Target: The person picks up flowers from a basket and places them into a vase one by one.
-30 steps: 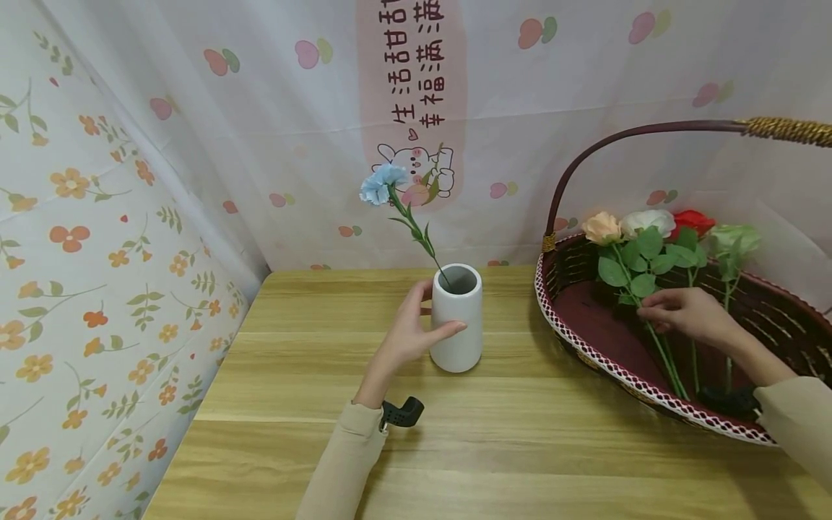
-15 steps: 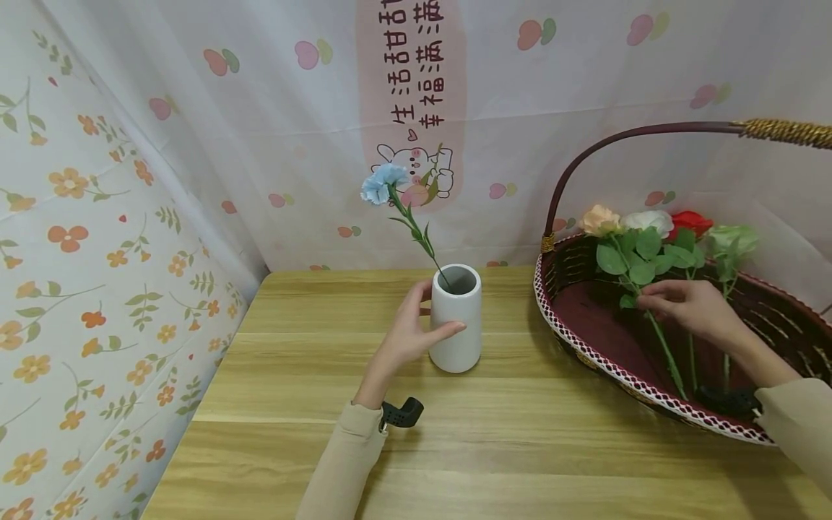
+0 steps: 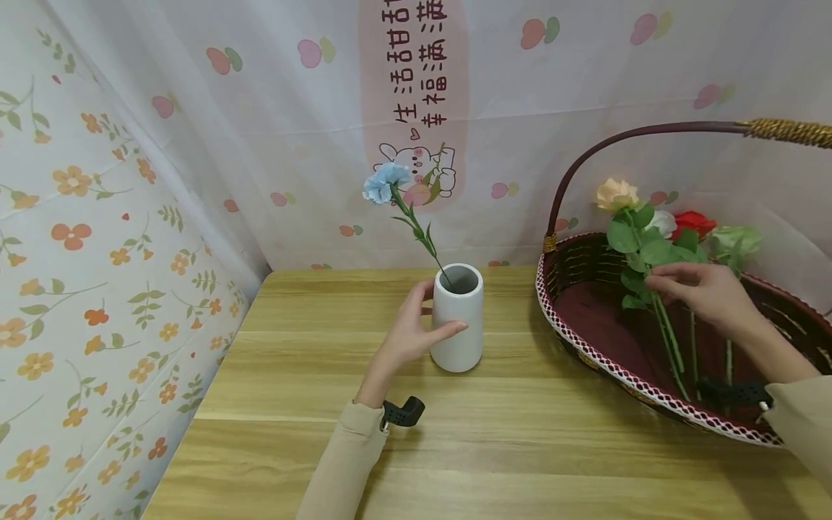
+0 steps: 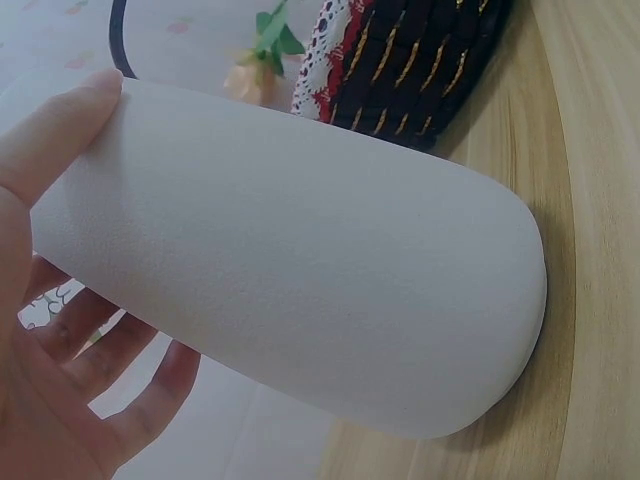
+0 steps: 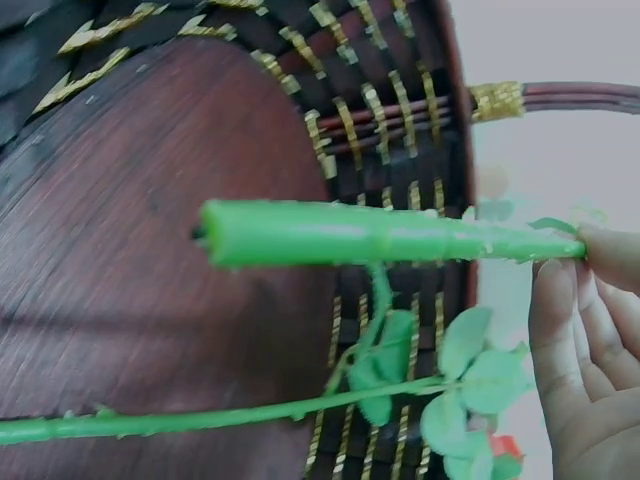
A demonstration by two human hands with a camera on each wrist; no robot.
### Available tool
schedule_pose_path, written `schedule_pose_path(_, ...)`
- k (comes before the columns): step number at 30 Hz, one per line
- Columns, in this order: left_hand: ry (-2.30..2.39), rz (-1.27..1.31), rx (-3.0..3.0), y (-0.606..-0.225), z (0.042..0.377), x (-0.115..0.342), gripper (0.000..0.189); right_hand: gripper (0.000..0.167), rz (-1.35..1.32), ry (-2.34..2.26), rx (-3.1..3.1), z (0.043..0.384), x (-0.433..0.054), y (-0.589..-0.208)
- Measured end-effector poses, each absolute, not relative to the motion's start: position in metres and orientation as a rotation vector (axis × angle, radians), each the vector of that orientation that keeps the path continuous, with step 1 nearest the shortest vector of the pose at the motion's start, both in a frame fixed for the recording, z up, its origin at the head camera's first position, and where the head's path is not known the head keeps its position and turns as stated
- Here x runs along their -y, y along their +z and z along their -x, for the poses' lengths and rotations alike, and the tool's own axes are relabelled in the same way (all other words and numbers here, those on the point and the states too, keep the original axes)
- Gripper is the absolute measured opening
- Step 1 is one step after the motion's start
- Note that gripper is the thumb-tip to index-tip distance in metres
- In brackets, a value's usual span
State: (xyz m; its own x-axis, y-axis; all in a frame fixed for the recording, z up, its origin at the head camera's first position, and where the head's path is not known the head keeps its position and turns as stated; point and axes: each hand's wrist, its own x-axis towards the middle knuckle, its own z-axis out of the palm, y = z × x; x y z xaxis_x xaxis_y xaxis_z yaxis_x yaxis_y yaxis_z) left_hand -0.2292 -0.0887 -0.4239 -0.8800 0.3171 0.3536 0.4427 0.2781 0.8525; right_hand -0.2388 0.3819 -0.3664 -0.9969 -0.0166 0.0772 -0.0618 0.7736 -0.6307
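Note:
A white cylindrical vase (image 3: pixel 458 332) stands upright on the wooden table, and a blue carnation (image 3: pixel 387 183) leans leftward out of its mouth. My left hand (image 3: pixel 416 328) holds the vase from its left side, thumb across the front and fingers behind. Over the basket, my right hand (image 3: pixel 705 292) pinches the green stem of a peach rose (image 3: pixel 617 195) between thumb and fingertips. In the right wrist view the cut end of that stem (image 5: pixel 300 234) points away from the fingers, above the basket's floor.
At the right stands a dark woven basket (image 3: pixel 552 318) with a lace rim and a tall handle (image 3: pixel 650 130). Inside lie a white rose (image 3: pixel 662 223), a red rose (image 3: pixel 694 223) and a pale green rose (image 3: pixel 736 240). A printed curtain (image 3: pixel 312 144) hangs behind the table (image 3: pixel 312 361).
My right hand has lifted the peach rose upward, away from the other flowers, its bloom now higher and slightly further right. My left hand and the vase have stayed put.

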Motion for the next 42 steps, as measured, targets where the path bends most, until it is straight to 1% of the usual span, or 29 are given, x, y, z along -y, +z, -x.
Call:
schedule_pose_path(2, -1.673, 0.724, 2.414, -0.423, 0.229, 0.089, 0.077, 0.056, -0.042, 1.033, 2.883, 0.238, -0.381, -0.362)
schedule_pose_path(4, -1.674, 0.727, 2.411, -0.423, 0.229, 0.089, 0.076, 0.053, -0.040, 1.055, 2.869, 0.238, -0.380, -0.358)
schedule_pose_path(7, -1.674, 0.731, 2.409, -0.423, 0.229, 0.089, 0.076, 0.043, -0.023, 1.103, 2.839, 0.237, -0.379, -0.352)
schedule_pose_path(11, -1.672, 0.734, 2.412, -0.423, 0.229, 0.089, 0.077, 0.024, 0.011, 1.173, 2.801, 0.232, -0.376, -0.346)
schedule_pose_path(13, -1.673, 0.733, 2.411, -0.423, 0.229, 0.088, 0.077, 0.020, 0.025, 1.205, 2.785, 0.229, -0.373, -0.344)
schedule_pose_path(24, -1.663, 0.735, 2.402, -0.424, 0.230, 0.088, 0.076, 0.009, 0.055, 1.303, 2.705, 0.213, -0.356, -0.335)
schedule_pose_path(28, -1.662, 0.736, 2.401, -0.426, 0.230, 0.088, 0.076, 0.011, 0.041, 1.371, 2.660, 0.205, -0.351, -0.332)
schedule_pose_path(38, -1.675, 0.728, 2.406, -0.425, 0.229, 0.088, 0.075, 0.029, 0.036, 1.379, 2.639, 0.183, -0.338, -0.330)
schedule_pose_path(42, -1.669, 0.729, 2.406, -0.425, 0.228, 0.088, 0.075, 0.033, 0.063, 1.357, 2.646, 0.175, -0.333, -0.332)
